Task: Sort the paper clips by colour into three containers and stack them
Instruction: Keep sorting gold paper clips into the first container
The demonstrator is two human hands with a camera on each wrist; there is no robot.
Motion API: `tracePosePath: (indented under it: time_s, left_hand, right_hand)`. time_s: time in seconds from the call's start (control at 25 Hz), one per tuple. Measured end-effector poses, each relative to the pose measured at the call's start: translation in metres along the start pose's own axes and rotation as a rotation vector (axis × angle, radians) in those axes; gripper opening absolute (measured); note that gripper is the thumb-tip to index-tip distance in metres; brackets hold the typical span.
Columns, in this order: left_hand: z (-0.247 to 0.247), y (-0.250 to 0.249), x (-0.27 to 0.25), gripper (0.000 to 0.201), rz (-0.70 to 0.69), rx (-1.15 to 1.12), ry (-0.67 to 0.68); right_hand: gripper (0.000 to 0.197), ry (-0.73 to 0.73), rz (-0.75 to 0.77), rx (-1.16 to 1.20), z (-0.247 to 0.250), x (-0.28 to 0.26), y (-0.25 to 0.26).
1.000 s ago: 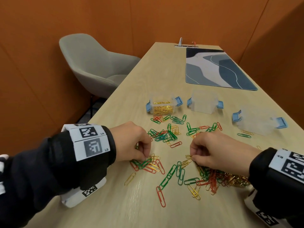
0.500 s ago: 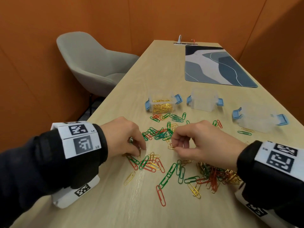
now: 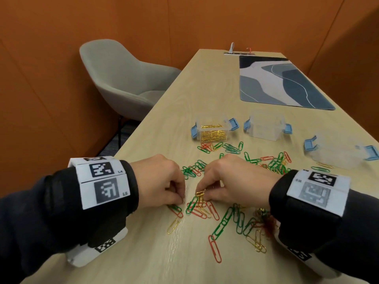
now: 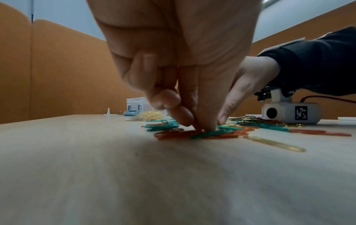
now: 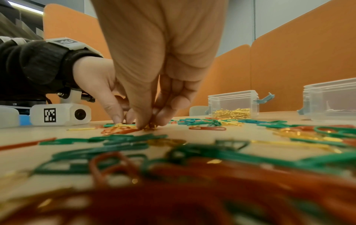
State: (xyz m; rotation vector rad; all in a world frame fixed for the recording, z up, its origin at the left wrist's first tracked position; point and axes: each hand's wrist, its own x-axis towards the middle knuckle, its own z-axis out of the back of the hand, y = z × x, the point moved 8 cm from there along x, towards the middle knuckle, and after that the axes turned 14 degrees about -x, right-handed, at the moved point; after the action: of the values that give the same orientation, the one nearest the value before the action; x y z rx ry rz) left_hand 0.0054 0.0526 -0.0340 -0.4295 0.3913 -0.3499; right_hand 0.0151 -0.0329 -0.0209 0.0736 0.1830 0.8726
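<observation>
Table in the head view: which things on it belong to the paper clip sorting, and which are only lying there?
Belong to the job:
- loose paper clips, gold, green and red
- container with gold clips
- middle container
- right-hand container
- left hand and right hand, both picking at the clips

Just lying about:
- patterned mat
- grey chair
- socket strip at the far edge

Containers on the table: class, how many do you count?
3: gold-filled container at left, middle container beside it, right container nearer the table edge. None seems hidden.
</observation>
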Motion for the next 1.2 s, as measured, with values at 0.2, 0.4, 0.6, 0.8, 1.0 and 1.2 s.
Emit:
tracePosePath:
  time_s: [0.2, 0.4, 0.6, 0.8, 1.0, 1.2]
  left_hand:
    - [-0.005, 0.003, -0.002, 0.007, -0.004, -0.026, 0.009]
    - [-0.005, -0.004, -0.006, 0.010, -0.015, -0.043, -0.012]
    - [0.014, 0.004, -0.022, 0.012, 0.033, -0.278, -0.156]
    - [-0.013, 0.010, -0.040, 0.021, 0.169, -0.339, -0.021]
    - [-0.013, 0.003, -0.030, 0.020, 0.213, -0.268, -0.026]
    - [-0.015, 0.001, -0.029, 0.012, 0.205, -0.235, -0.015]
  right_hand:
    - [0.016, 0.046, -0.008, -0.014, -0.004, 0.000, 0.000]
    - [0.009, 0.126, 0.006, -0.048, -0.014, -0.003, 0.002]
    - [0.006, 0.049, -0.012, 0.010, -0.004, -0.006, 0.000]
    - [0.011, 0.019, 0.058, 0.125, 0.002, -0.014, 0.015]
    - [0.009, 0.085, 0.072, 0.076, -0.005, -0.013, 0.020]
    - [0.027, 0.091, 0.097, 0.030, -0.007, -0.010, 0.022]
